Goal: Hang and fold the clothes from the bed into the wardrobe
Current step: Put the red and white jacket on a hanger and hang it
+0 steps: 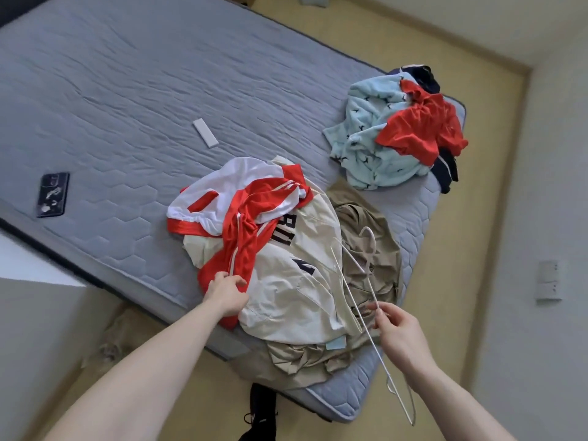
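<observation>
1. Broadly, the bed (133,100) is filling most of the view, its grey quilted mattress lying bare and running from the far left corner down to the near right corner.
2. Near the bed's front edge, a cream garment with dark lettering (292,281) is lying crumpled in the near pile, resting on top of a khaki garment (369,268) that is spreading out beneath it toward the near right corner.
3. Over the cream garment's far and left parts, a red-and-white jersey (222,202) is lying bunched, with a red strip trailing down to the front edge.
4. Toward the bed's far right corner, a second pile is sitting well apart from the first: a light blue patterned garment (366,138) with a red garment (423,128) on top and dark navy clothing (448,170) showing at its edges.
5. At the front edge, the left hand (224,294) is gripping the red fabric of the jersey, its fingers curled round the cloth.
6. Above the khaki garment, the right hand (397,332) is pinching a thin white wire hanger (359,268) between thumb and fingers.
7. Close to the bed's left edge, a dark phone (53,194) is lying flat.
8. Around the mattress's middle, a small white rectangular object (205,133) is lying by itself.
</observation>
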